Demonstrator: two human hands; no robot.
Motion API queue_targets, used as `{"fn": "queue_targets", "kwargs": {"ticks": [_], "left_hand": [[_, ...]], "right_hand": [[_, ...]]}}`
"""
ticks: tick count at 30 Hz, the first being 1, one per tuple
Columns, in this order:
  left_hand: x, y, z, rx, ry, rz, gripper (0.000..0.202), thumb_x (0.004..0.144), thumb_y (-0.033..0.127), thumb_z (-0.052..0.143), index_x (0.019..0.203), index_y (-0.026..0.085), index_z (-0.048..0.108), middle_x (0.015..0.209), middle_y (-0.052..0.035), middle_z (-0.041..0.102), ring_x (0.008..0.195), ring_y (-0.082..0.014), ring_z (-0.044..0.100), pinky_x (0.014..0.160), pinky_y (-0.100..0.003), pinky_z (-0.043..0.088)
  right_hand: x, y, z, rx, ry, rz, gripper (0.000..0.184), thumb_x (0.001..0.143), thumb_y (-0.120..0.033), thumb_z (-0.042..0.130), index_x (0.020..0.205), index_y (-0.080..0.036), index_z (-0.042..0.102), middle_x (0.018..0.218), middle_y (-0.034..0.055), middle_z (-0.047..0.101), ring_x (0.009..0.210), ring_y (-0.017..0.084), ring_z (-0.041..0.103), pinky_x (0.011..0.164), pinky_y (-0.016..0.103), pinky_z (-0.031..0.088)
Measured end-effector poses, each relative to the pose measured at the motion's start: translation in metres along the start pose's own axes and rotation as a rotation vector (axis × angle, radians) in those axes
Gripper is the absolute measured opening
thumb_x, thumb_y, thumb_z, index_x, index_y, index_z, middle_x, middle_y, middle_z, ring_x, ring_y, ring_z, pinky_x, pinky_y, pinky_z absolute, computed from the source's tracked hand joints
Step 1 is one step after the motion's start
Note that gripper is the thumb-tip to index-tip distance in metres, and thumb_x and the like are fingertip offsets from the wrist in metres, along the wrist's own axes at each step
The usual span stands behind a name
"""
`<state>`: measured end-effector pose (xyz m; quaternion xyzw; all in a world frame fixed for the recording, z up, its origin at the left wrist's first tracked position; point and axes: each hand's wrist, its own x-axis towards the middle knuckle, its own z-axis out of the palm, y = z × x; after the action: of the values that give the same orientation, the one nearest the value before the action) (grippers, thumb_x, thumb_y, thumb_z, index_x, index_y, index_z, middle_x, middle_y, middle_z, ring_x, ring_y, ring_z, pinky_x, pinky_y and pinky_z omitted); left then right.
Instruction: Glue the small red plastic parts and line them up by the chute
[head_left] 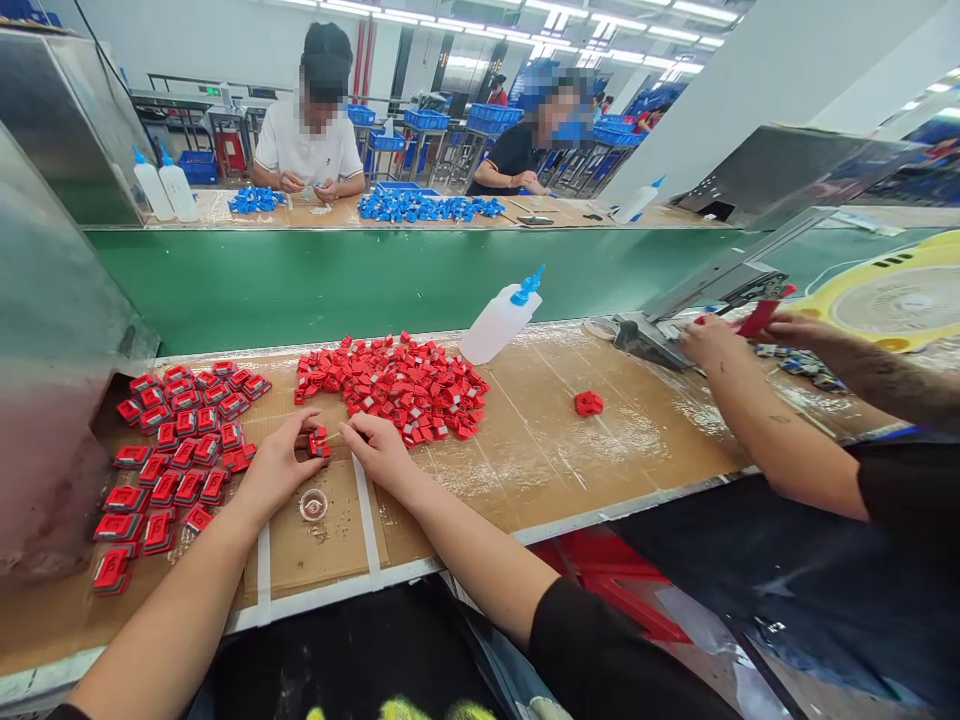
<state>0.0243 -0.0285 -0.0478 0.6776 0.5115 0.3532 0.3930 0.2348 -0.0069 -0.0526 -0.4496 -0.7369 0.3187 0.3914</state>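
Note:
My left hand (pixel 281 465) pinches a small red plastic part (pixel 319 442) between thumb and fingers, just above the bench. Close on its right, my right hand (pixel 379 452) is closed around a thin stick (pixel 337 437) whose end points at the part. Below them stands a small round clear dish (pixel 313 505) with a little dark content. Behind both hands lies a heap of loose red parts (pixel 405 385). To the left, red pieces with grey-and-black edges (pixel 184 425) are spread out in rough rows.
A white bottle with a blue nozzle (pixel 499 320) stands behind the heap. One red piece (pixel 589 403) lies alone to the right. At far right a co-worker's hands (pixel 720 345) hold a red item by a metal device. Across the green divider (pixel 337 280), two people sit near blue parts (pixel 420 207).

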Motion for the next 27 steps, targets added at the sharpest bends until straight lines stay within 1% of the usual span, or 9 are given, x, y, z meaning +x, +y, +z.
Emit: {"fn": "queue_targets", "kwargs": {"ticks": [8, 11, 13, 16, 19, 21, 23, 25, 27], "left_hand": [[-0.001, 0.005, -0.002, 0.062, 0.027, 0.07, 0.062, 0.081, 0.024, 0.074, 0.14, 0.026, 0.054, 0.12, -0.0059, 0.07, 0.102, -0.0229, 0.073, 0.094, -0.039, 0.06], [0.0, 0.003, -0.004, 0.102, 0.107, 0.064, 0.058, 0.081, 0.026, 0.076, 0.136, 0.024, 0.058, 0.123, -0.0073, 0.07, 0.101, -0.0237, 0.072, 0.095, -0.04, 0.059], [0.001, 0.002, -0.007, 0.107, 0.221, 0.057, 0.053, 0.082, 0.029, 0.077, 0.132, 0.023, 0.062, 0.125, -0.0083, 0.069, 0.1, -0.0239, 0.072, 0.093, -0.041, 0.059], [0.002, 0.003, -0.011, 0.045, 0.392, 0.054, 0.048, 0.083, 0.035, 0.078, 0.129, 0.023, 0.068, 0.127, -0.0088, 0.068, 0.1, -0.0235, 0.072, 0.093, -0.04, 0.06], [0.002, 0.005, -0.014, -0.033, 0.501, 0.075, 0.047, 0.084, 0.038, 0.08, 0.128, 0.024, 0.07, 0.132, -0.0094, 0.066, 0.11, -0.0244, 0.07, 0.099, -0.04, 0.059], [0.003, 0.006, -0.014, -0.121, 0.565, 0.098, 0.049, 0.083, 0.039, 0.08, 0.129, 0.023, 0.07, 0.137, -0.0109, 0.063, 0.122, -0.0261, 0.066, 0.105, -0.041, 0.056], [0.005, 0.007, -0.014, -0.263, 0.608, 0.105, 0.054, 0.082, 0.039, 0.082, 0.131, 0.022, 0.067, 0.139, -0.0129, 0.063, 0.128, -0.027, 0.064, 0.109, -0.041, 0.054], [0.007, 0.009, -0.014, -0.4, 0.621, 0.084, 0.06, 0.08, 0.038, 0.084, 0.133, 0.019, 0.064, 0.135, -0.0143, 0.066, 0.124, -0.0269, 0.066, 0.11, -0.043, 0.053], [0.008, 0.011, -0.015, -0.477, 0.624, 0.06, 0.064, 0.079, 0.036, 0.085, 0.136, 0.019, 0.061, 0.132, -0.0144, 0.069, 0.121, -0.0264, 0.069, 0.111, -0.044, 0.053]], "right_hand": [[-0.001, -0.007, -0.002, 0.035, 0.017, -0.013, 0.045, 0.1, -0.041, 0.051, 0.065, -0.021, 0.033, 0.063, -0.0045, 0.036, 0.061, 0.011, 0.035, 0.061, 0.027, 0.027], [-0.007, -0.013, -0.007, 0.074, 0.063, -0.051, 0.044, 0.1, -0.04, 0.05, 0.065, -0.021, 0.032, 0.063, -0.0049, 0.034, 0.06, 0.011, 0.034, 0.061, 0.026, 0.028], [-0.013, -0.019, -0.011, 0.078, -0.068, -0.138, 0.043, 0.1, -0.037, 0.05, 0.064, -0.021, 0.031, 0.061, -0.0054, 0.033, 0.059, 0.01, 0.033, 0.06, 0.025, 0.027], [-0.022, -0.029, -0.014, -0.059, -0.404, -0.3, 0.042, 0.098, -0.031, 0.055, 0.063, -0.019, 0.035, 0.061, -0.0051, 0.038, 0.057, 0.009, 0.034, 0.059, 0.025, 0.024], [-0.022, -0.037, -0.013, -0.277, -0.541, -0.368, 0.041, 0.1, -0.032, 0.058, 0.064, -0.017, 0.046, 0.063, -0.0034, 0.048, 0.058, 0.009, 0.037, 0.058, 0.026, 0.021], [-0.012, -0.041, -0.014, -0.38, -0.578, -0.397, 0.045, 0.103, -0.04, 0.057, 0.065, -0.017, 0.052, 0.064, -0.0022, 0.053, 0.058, 0.009, 0.039, 0.057, 0.027, 0.021], [0.007, -0.043, -0.015, -0.467, -0.559, -0.419, 0.048, 0.106, -0.048, 0.053, 0.07, -0.017, 0.06, 0.068, -0.0004, 0.058, 0.061, 0.01, 0.044, 0.058, 0.027, 0.022], [0.033, -0.042, -0.013, -0.572, -0.45, -0.446, 0.044, 0.107, -0.05, 0.049, 0.085, -0.018, 0.069, 0.08, 0.0028, 0.065, 0.07, 0.012, 0.052, 0.06, 0.026, 0.027], [0.064, -0.037, -0.008, -0.702, -0.345, -0.526, 0.033, 0.107, -0.044, 0.052, 0.105, -0.019, 0.073, 0.101, 0.0077, 0.068, 0.087, 0.016, 0.057, 0.068, 0.026, 0.035]]}}
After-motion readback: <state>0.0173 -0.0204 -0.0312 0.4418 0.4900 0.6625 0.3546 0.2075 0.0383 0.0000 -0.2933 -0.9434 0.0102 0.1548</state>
